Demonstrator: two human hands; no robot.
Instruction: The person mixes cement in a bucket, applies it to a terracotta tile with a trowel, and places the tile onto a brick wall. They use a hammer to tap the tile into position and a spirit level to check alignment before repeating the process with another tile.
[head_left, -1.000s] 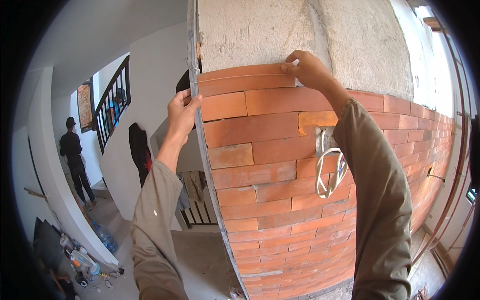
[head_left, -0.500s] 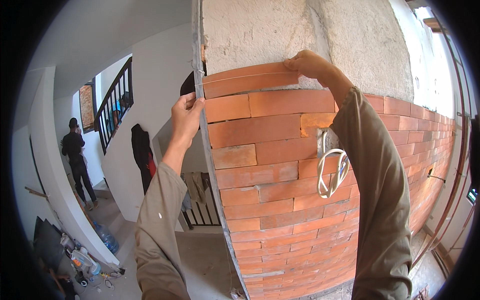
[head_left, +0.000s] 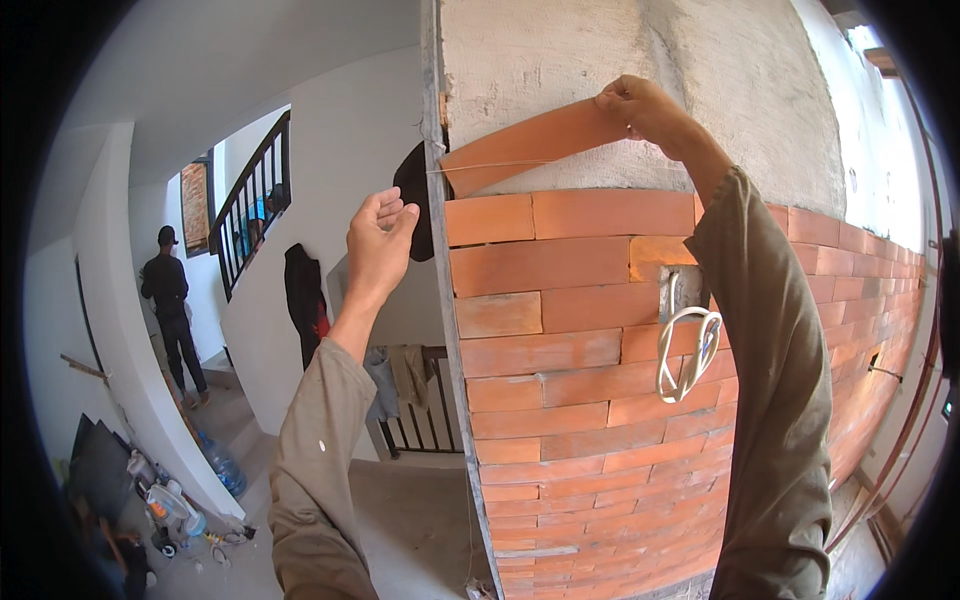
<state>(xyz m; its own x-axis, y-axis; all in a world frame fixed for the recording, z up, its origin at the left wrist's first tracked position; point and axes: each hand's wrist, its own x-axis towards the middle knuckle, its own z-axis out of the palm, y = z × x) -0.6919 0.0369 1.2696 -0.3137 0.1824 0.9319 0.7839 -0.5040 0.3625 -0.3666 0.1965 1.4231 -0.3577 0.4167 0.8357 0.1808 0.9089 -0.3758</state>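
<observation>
My right hand (head_left: 650, 115) grips the upper right end of a long, thin terracotta brick tile (head_left: 535, 145). The tile slants up to the right in front of bare rough plaster (head_left: 720, 110), its left end low by the wall's corner strip (head_left: 434, 150). A thin string (head_left: 490, 165) stretches across the tile's front. Below it runs the top course of the brick-tiled wall (head_left: 585, 214), with a gap between them toward the right. To the left of the corner, my left hand (head_left: 382, 240) is raised with its fingers loosely bent and apart, holding nothing.
A coil of white cable (head_left: 690, 355) hangs from a wall box (head_left: 682, 290). Black railings (head_left: 250, 200) line a staircase on the left, where a person in dark clothes (head_left: 172, 310) stands. A water bottle (head_left: 222, 465) and assorted items lie on the floor (head_left: 410, 520). Poles (head_left: 930, 330) stand at right.
The tile's right end has risen, and the tile now tilts away from the course below. My left hand has come off the corner edge and loosened. The view has shifted slightly left.
</observation>
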